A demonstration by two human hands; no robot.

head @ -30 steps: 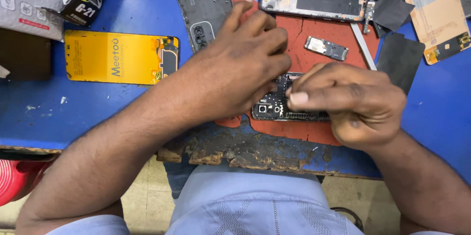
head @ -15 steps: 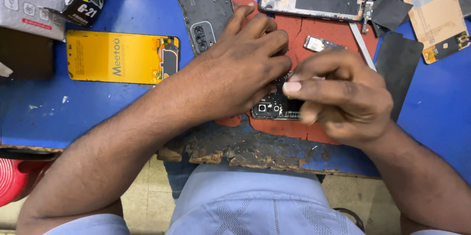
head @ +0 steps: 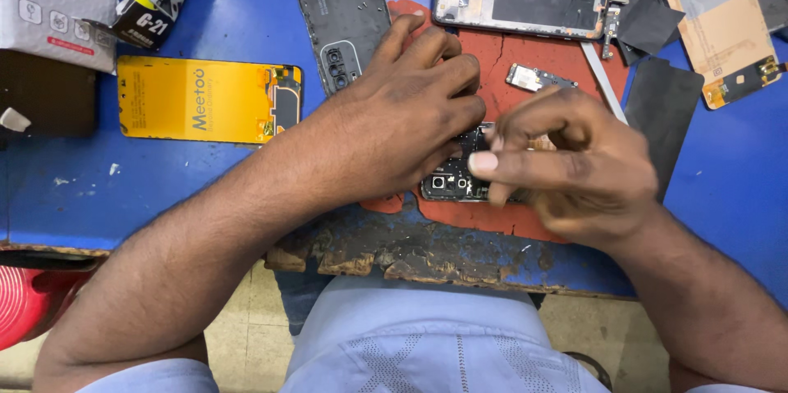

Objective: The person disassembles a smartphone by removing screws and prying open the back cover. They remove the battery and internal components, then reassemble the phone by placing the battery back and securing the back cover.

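Both hands work a bare circuit board point(head: 460, 180) on the red mat point(head: 525, 61).
Left hand point(head: 402, 126) fingers clamp the board; right hand point(head: 566, 167) fingers pinched together above it, contents unclear. A slip could crack it.

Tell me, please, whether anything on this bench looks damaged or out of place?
Yes: the blue table's near edge is badly chipped and crumbling below the red mat. The left hand and right hand work on a circuit board there. Opened phone parts lie scattered around.

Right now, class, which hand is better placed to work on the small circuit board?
Probably the right hand: its pinched fingertips sit right above the circuit board. The left hand lies flat across the board on the red mat, seemingly steadying it.
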